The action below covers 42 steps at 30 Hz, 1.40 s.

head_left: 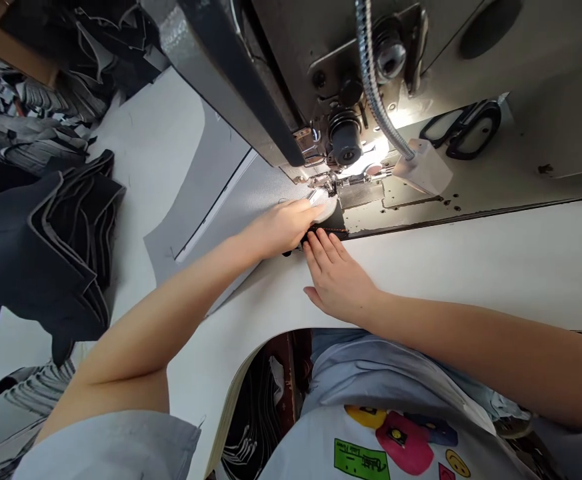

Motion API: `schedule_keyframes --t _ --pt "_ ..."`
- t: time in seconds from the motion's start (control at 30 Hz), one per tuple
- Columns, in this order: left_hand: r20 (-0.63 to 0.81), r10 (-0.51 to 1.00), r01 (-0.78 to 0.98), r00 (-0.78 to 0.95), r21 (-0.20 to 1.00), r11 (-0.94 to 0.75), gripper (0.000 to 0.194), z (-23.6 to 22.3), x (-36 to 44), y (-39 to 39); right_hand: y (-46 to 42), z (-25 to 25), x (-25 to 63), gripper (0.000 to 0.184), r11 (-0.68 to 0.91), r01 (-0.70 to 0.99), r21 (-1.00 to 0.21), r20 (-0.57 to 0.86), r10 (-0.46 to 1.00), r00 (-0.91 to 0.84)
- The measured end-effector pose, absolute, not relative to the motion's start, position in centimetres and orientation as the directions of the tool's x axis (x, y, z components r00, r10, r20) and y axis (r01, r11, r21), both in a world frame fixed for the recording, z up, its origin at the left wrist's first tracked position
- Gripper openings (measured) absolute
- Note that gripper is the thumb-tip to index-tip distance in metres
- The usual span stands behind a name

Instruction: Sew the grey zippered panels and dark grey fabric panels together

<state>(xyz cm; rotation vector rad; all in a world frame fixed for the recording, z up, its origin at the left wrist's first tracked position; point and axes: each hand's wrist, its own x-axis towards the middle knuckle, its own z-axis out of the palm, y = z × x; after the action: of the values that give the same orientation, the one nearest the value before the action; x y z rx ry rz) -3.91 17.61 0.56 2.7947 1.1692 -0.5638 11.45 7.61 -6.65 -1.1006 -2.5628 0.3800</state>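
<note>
Left arm bent, left hand curled over gray cloth by the sewing machine, can't tell if it grips, right hand flat, fingertips on dark cloth

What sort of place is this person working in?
It looks like a sewing workshop, maybe in a factory. You can see a large metal sewing machine, flat gray fabric spread beside its lit stitching area, and a thick stack of folded dark fabric pieces.
</note>
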Motion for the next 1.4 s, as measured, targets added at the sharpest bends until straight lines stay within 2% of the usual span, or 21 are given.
schedule_keyframes --t 0.13,0.33,0.4,0.63,0.8,0.9,1.03,1.1,1.2,1.3,1.4 --pt "-0.402 0.73 0.733 0.552 -0.184 -0.655 0.038 1.1 -1.3 16.4 7.8 -6.5 11.2 0.076 0.673 0.653 -0.347 0.173 0.731 -0.66" --pt "-0.354 0.764 0.769 0.539 -0.162 -0.618 0.029 0.6 -0.1 16.7 9.6 -6.1 10.5 0.075 0.648 0.673 -0.357 0.138 0.749 -0.648" --pt "-0.308 0.781 0.797 0.543 -0.104 -0.595 0.025 0.2 -0.3 17.1 10.5 -6.1 10.0 0.071 0.645 0.669 -0.369 0.136 0.75 -0.647" --pt "-0.137 0.844 0.847 0.519 0.217 -0.485 0.017 -0.7 -1.9 18.3 11.3 -6.0 10.0 0.07 0.651 0.675 -0.346 0.189 0.753 -0.63" --pt "-0.048 0.827 0.798 0.561 0.295 -0.525 0.018 -1.7 -3.2 18.4 10.7 -5.6 11.2 0.068 0.677 0.672 -0.3 0.186 0.732 -0.655" --pt "-0.051 0.771 0.759 0.635 0.232 -0.609 0.024 -1.8 -3.8 18.8 10.7 -5.4 11.4 0.07 0.684 0.67 -0.288 0.154 0.723 -0.673" --pt "-0.101 0.652 0.656 0.751 0.004 -0.755 0.029 -1.5 -4.5 19.3 10.8 -5.2 11.4 0.069 0.688 0.661 -0.3 0.121 0.715 -0.689" --pt "-0.093 0.594 0.59 0.799 -0.071 -0.804 0.03 -1.4 -4.9 19.3 10.7 -5.2 11.3 0.065 0.687 0.66 -0.304 0.116 0.714 -0.69" --pt "-0.096 0.547 0.529 0.832 -0.16 -0.833 0.034 -1.6 -5.1 19.0 10.6 -5.3 11.3 0.061 0.681 0.662 -0.312 0.12 0.72 -0.684" --pt "-0.088 0.57 0.537 0.817 -0.245 -0.807 0.033 -1.8 -4.9 18.7 10.6 -5.4 11.3 0.062 0.676 0.665 -0.318 0.127 0.726 -0.676" --pt "-0.11 0.55 0.51 0.828 -0.261 -0.819 0.032 -1.4 -4.8 19.1 10.6 -5.5 11.4 0.063 0.679 0.658 -0.324 0.128 0.721 -0.681"
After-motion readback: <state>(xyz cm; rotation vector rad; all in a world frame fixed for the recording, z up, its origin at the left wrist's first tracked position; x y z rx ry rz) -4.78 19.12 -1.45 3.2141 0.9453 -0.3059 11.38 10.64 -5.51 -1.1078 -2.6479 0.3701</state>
